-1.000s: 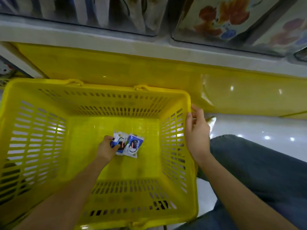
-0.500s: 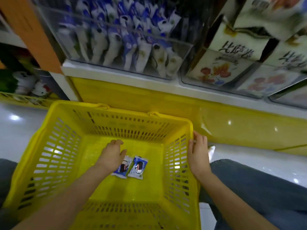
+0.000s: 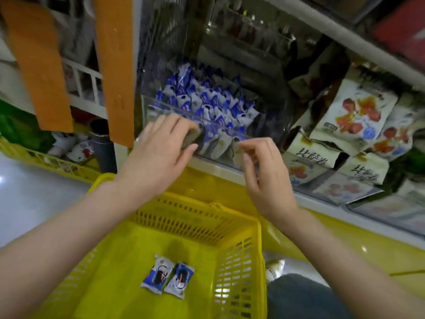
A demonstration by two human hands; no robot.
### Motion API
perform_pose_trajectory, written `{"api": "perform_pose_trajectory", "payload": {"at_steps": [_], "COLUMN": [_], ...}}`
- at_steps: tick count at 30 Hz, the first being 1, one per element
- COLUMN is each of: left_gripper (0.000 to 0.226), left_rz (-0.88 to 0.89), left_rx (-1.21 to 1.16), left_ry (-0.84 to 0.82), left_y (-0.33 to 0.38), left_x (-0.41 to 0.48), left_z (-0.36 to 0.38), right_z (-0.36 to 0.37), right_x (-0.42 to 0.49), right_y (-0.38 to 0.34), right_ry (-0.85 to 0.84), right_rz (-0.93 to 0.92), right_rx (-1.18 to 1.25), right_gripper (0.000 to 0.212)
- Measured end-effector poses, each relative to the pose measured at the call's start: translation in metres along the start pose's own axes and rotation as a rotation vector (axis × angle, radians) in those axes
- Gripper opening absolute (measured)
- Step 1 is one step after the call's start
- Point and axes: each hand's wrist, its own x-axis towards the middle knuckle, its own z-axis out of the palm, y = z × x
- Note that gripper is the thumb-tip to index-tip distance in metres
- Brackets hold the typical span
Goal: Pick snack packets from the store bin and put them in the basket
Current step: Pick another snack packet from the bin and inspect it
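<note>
A clear store bin (image 3: 264, 134) on the shelf holds several blue-and-white snack packets (image 3: 207, 100). My left hand (image 3: 158, 155) is raised to the bin's front edge, fingers curled and apart, holding nothing. My right hand (image 3: 264, 171) is beside it at the bin's front wall, fingers loosely bent and empty. Below them stands the yellow basket (image 3: 239, 261). Two blue-and-white packets (image 3: 167, 277) lie side by side on its floor.
Larger white snack bags (image 3: 354, 113) with red fruit print fill the bin to the right. Orange strips (image 3: 115, 65) hang at the left. A yellow shelf base (image 3: 345, 245) runs behind the basket. My knee in jeans (image 3: 299, 298) is right of the basket.
My left hand let go of the packet in the basket and rose to the bin. My right hand left the basket rim and rose too. The view tilted up.
</note>
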Motion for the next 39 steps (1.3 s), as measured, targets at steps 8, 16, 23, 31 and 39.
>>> {"api": "perform_pose_trajectory", "payload": {"at_steps": [8, 16, 23, 31, 39], "left_gripper": [0.028, 0.034, 0.035, 0.032, 0.029], "left_rz": [0.096, 0.182, 0.194, 0.16, 0.048], "left_rx": [0.129, 0.14, 0.148, 0.212, -0.003], "left_ry": [0.04, 0.051, 0.02, -0.015, 0.018], "left_y": [-0.041, -0.057, -0.059, -0.047, 0.003], "left_x": [0.028, 0.031, 0.031, 0.03, 0.008], "left_z": [-0.01, -0.008, -0.008, -0.012, -0.01], "right_z": [0.036, 0.105, 0.124, 0.086, 0.006], "right_x": [0.134, 0.222, 0.243, 0.223, 0.113], "right_y": [-0.002, 0.016, 0.02, 0.003, -0.026], "right_ry": [-0.099, -0.357, -0.337, 0.069, 0.222], "right_rz": [0.075, 0.337, 0.447, 0.509, 0.43], "right_rx": [-0.003, -0.059, -0.044, 0.221, 0.645], "right_gripper": [0.025, 0.025, 0.019, 0.026, 0.013]}}
